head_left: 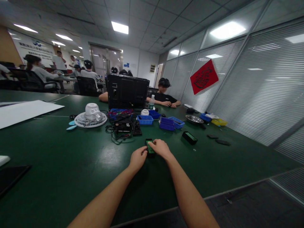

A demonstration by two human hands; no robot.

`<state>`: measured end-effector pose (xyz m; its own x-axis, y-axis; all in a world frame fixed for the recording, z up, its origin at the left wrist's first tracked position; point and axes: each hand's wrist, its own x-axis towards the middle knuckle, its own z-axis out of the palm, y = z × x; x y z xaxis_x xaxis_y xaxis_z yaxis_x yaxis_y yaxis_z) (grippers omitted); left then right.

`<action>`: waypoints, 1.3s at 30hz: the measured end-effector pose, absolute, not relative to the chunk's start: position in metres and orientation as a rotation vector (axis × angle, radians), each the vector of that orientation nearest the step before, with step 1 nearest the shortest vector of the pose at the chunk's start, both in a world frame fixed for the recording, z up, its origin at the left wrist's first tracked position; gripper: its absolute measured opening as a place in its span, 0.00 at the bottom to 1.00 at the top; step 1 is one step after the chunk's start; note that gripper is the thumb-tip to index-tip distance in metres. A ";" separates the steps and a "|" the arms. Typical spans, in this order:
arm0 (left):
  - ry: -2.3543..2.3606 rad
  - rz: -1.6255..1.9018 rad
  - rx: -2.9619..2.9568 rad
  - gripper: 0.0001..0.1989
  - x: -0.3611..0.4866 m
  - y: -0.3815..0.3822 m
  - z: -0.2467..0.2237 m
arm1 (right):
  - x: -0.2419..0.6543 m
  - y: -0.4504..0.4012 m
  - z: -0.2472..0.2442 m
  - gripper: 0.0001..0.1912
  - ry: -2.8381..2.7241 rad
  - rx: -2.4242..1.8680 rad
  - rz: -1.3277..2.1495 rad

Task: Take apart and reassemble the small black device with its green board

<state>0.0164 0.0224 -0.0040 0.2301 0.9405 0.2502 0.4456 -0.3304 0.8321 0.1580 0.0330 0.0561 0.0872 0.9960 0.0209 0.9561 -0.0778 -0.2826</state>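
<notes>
Left hand (138, 158) and right hand (161, 148), curled, hold a black case (151, 155); writing on the red poster (204, 77) blurs.

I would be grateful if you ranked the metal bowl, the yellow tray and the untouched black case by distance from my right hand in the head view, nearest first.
From the right hand:
1. Untouched black case: to its right.
2. Metal bowl: right, farther back than the case.
3. Yellow tray: farthest right, beyond the bowl.

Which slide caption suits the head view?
Bare left hand and right hand at a black rectangular case holding a green board.
</notes>
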 end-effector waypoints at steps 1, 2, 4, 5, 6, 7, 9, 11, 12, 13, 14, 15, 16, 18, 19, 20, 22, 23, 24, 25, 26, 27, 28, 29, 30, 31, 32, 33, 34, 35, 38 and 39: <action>1.247 1.032 1.879 0.16 0.016 0.022 -0.004 | 0.155 0.032 0.055 0.27 -1.966 -2.155 0.230; 1.233 1.049 1.867 0.17 0.015 0.022 -0.003 | 0.152 0.031 0.054 0.30 -1.971 -2.166 0.214; 1.252 1.121 1.808 0.17 0.014 0.023 -0.004 | 0.147 0.030 0.052 0.33 -1.989 -2.185 0.226; 1.279 1.166 1.760 0.17 0.014 0.025 -0.005 | 0.146 0.029 0.051 0.34 -2.000 -2.189 0.238; 1.305 1.208 1.705 0.16 0.014 0.026 -0.007 | 0.145 0.029 0.051 0.34 -2.013 -2.190 0.251; 1.325 1.241 1.650 0.15 0.013 0.028 -0.009 | 0.145 0.028 0.050 0.34 -2.027 -2.188 0.261; 1.352 1.263 1.569 0.14 0.012 0.031 -0.012 | 0.144 0.027 0.050 0.33 -2.045 -2.194 0.264; 1.365 1.250 1.541 0.13 0.012 0.033 -0.014 | 0.144 0.025 0.051 0.30 -2.056 -2.202 0.238; 1.369 1.244 1.544 0.13 0.011 0.034 -0.015 | 0.144 0.025 0.052 0.28 -2.057 -2.210 0.221; 1.371 1.241 1.555 0.13 0.011 0.034 -0.015 | 0.143 0.024 0.052 0.27 -2.055 -2.222 0.207; 1.374 1.243 1.568 0.13 0.011 0.033 -0.015 | 0.143 0.024 0.052 0.26 -2.051 -2.236 0.199; 1.378 1.246 1.579 0.13 0.011 0.033 -0.014 | 0.144 0.025 0.053 0.25 -2.043 -2.252 0.195; 1.382 1.246 1.588 0.12 0.011 0.032 -0.013 | 0.144 0.025 0.052 0.23 -2.030 -2.269 0.188; 1.386 1.236 1.601 0.12 0.012 0.030 -0.010 | 0.148 0.028 0.053 0.21 -1.991 -2.296 0.164; 1.387 1.225 1.607 0.12 0.012 0.029 -0.008 | 0.151 0.030 0.053 0.20 -1.964 -2.312 0.154; 1.389 1.208 1.616 0.12 0.011 0.029 -0.007 | 0.156 0.032 0.054 0.19 -1.930 -2.330 0.150; 1.396 1.181 1.632 0.12 0.011 0.028 -0.005 | 0.167 0.035 0.056 0.18 -1.848 -2.375 0.165; 1.402 1.170 1.637 0.11 0.011 0.028 -0.005 | 0.174 0.037 0.058 0.19 -1.797 -2.405 0.179; 1.408 1.163 1.642 0.11 0.011 0.028 -0.006 | 0.181 0.039 0.059 0.20 -1.742 -2.436 0.192; 1.411 1.158 1.647 0.11 0.011 0.028 -0.006 | 0.189 0.040 0.060 0.20 -1.678 -2.471 0.198; 1.411 1.157 1.652 0.11 0.011 0.028 -0.007 | 0.197 0.041 0.062 0.21 -1.617 -2.504 0.201; 1.408 1.156 1.658 0.11 0.011 0.029 -0.008 | 0.205 0.042 0.062 0.21 -1.559 -2.536 0.199; 1.404 1.155 1.664 0.11 0.011 0.029 -0.009 | 0.212 0.043 0.063 0.21 -1.510 -2.563 0.196; 1.400 1.153 1.668 0.11 0.010 0.029 -0.010 | 0.219 0.043 0.063 0.21 -1.479 -2.584 0.207; 1.399 1.150 1.671 0.11 0.010 0.029 -0.010 | 0.223 0.044 0.062 0.20 -1.459 -2.601 0.214; 1.400 1.146 1.673 0.11 0.010 0.029 -0.010 | 0.226 0.044 0.062 0.20 -1.451 -2.614 0.219; 1.405 1.141 1.676 0.11 0.010 0.029 -0.009 | 0.227 0.045 0.061 0.20 -1.455 -2.620 0.222; 1.411 1.134 1.680 0.11 0.010 0.029 -0.009 | 0.226 0.045 0.060 0.21 -1.472 -2.617 0.218; 1.419 1.131 1.681 0.11 0.010 0.029 -0.008 | 0.222 0.046 0.059 0.21 -1.502 -2.606 0.211; 1.429 1.135 1.675 0.11 0.011 0.029 -0.008 | 0.216 0.045 0.058 0.22 -1.549 -2.580 0.209; 1.483 1.185 1.630 0.12 0.010 0.030 -0.007 | 0.188 0.041 0.054 0.25 -1.755 -2.422 0.225; 1.508 1.213 1.609 0.13 0.009 0.031 -0.007 | 0.175 0.039 0.052 0.26 -1.831 -2.344 0.228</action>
<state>0.0091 0.0305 -0.0067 -0.0711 0.9757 0.2072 0.4117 -0.1606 0.8971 0.1755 0.0385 0.0517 0.2394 0.9706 -0.0230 0.9466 -0.2386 -0.2170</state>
